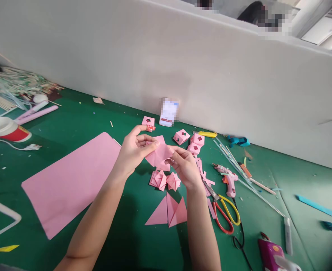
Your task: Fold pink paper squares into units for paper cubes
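Between my hands is a creased piece of pink paper (161, 151), held above the green table. My left hand (136, 146) pinches its upper left edge, thumb on top, with a red wrapping on one fingertip. On the lower right edge, my right hand (184, 163) grips the same paper between thumb and fingers. Just below lie two folded pink paper pieces (158, 180) and, nearer me, several pink paper triangles (167, 212). Beyond the paper sit several folded pink paper shapes with diamond openings (181, 137).
A large pink sheet (72, 180) lies left. Scissors (223, 210), a pink glue gun (228, 178) and a yellow cutter (207, 134) lie right. A phone (169, 113) leans against the grey partition (166, 56). A paper cup (9, 128) stands far left, near wooden sticks (19, 82).
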The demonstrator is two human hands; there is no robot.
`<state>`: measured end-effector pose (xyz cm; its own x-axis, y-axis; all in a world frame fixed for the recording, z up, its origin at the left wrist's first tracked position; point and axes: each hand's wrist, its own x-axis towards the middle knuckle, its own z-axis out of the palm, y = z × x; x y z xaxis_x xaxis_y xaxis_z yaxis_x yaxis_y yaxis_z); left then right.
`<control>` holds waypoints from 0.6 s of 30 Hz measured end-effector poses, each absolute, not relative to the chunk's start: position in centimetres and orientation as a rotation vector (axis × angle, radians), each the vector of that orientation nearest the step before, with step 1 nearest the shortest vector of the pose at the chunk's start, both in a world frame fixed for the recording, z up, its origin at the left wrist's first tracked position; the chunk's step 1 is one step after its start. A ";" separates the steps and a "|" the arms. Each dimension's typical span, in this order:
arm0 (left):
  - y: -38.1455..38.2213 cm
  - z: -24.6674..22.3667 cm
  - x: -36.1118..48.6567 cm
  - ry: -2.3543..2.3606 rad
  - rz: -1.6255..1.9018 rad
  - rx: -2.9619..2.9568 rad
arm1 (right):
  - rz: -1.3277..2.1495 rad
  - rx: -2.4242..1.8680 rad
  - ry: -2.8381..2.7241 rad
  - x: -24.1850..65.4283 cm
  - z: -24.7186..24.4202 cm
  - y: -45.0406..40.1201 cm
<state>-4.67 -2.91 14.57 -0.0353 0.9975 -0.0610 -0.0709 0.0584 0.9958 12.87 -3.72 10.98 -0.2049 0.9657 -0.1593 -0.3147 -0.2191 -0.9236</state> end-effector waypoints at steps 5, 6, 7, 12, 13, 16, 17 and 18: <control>-2.9 14.4 -4.7 1.207 1.245 1.121 | 1.620 -0.976 -1.077 12.5 11.0 -3.9; -3.0 14.4 -4.7 1.203 1.243 1.126 | 1.596 -0.983 -1.102 12.5 11.1 -3.9; -3.0 14.4 -4.7 1.200 1.237 1.130 | 1.567 -0.996 -1.129 12.5 11.1 -3.9; -3.1 14.3 -4.6 1.200 1.202 1.164 | 1.420 -1.096 -1.208 12.5 11.5 -4.0; -3.2 14.4 -4.6 1.200 1.194 1.179 | 1.405 -1.104 -1.204 12.5 11.5 -4.0; -3.3 14.7 -4.9 1.208 1.125 1.238 | 1.362 -1.113 -1.167 12.5 11.4 -4.0; -3.4 14.9 -5.0 1.213 1.095 1.252 | 1.346 -1.117 -1.151 12.5 11.4 -4.0; -3.5 15.0 -5.1 1.218 1.070 1.262 | 1.334 -1.120 -1.137 12.5 11.4 -4.0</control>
<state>-5.07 -3.48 15.00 0.0882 0.9945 -0.0559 0.0725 0.0496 0.9961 12.55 -4.02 11.36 -0.0561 0.9978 -0.0361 -0.1218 -0.0428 -0.9916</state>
